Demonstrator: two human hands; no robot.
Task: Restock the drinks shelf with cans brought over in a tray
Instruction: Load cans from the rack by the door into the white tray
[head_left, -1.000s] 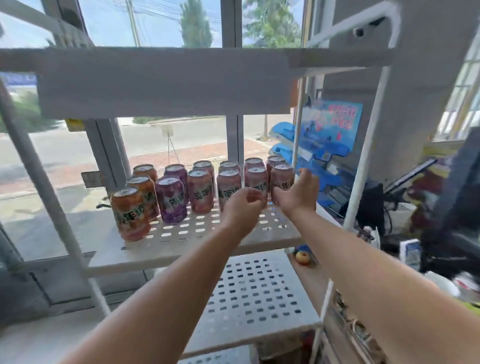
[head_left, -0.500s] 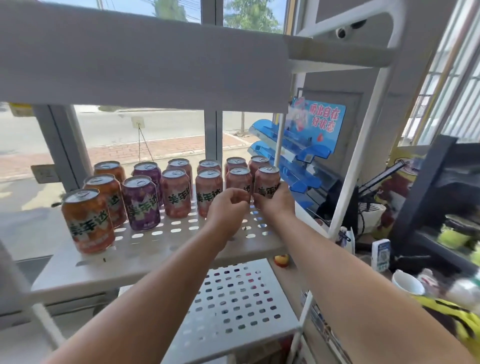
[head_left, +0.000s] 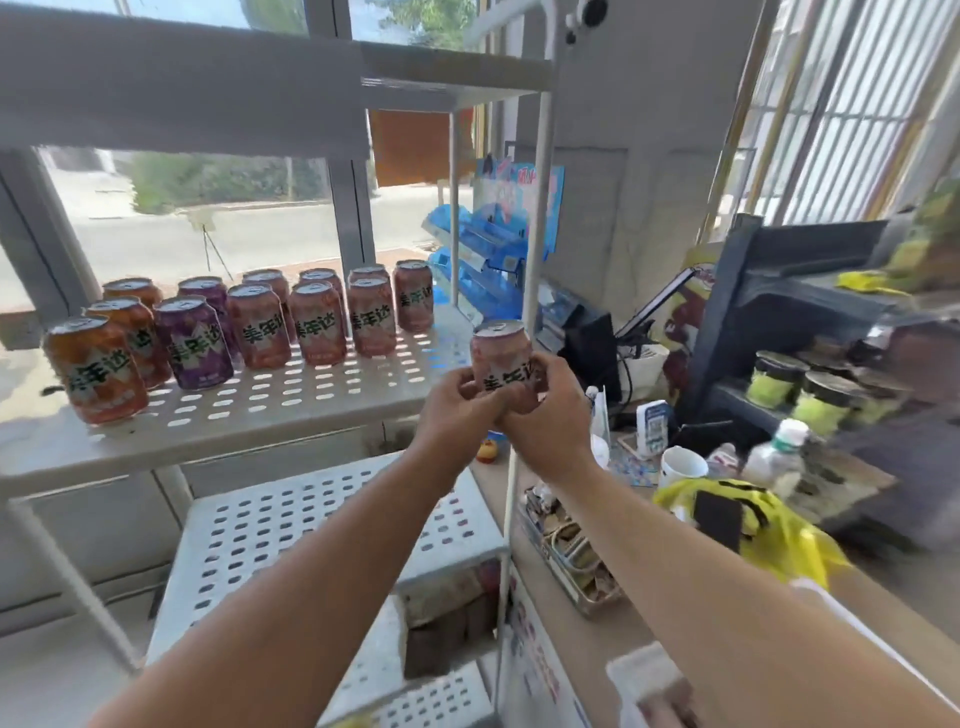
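We held one pink can (head_left: 501, 356) just off the shelf's (head_left: 311, 400) front right corner, left grip (head_left: 457, 410) and right grip (head_left: 548, 421) both curled round it. Other cans (head_left: 318, 322) stood in rows toward its back edge.

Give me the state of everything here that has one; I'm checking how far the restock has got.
pink can: upright, off the perforated shelf, held in both hands.
left hand: gripping the pink can.
right hand: gripping the pink can.
shelved cans: upright, in rows on the perforated shelf.
white mug: upright, mouth up.
plastic bottle: upright, capped, blurred.
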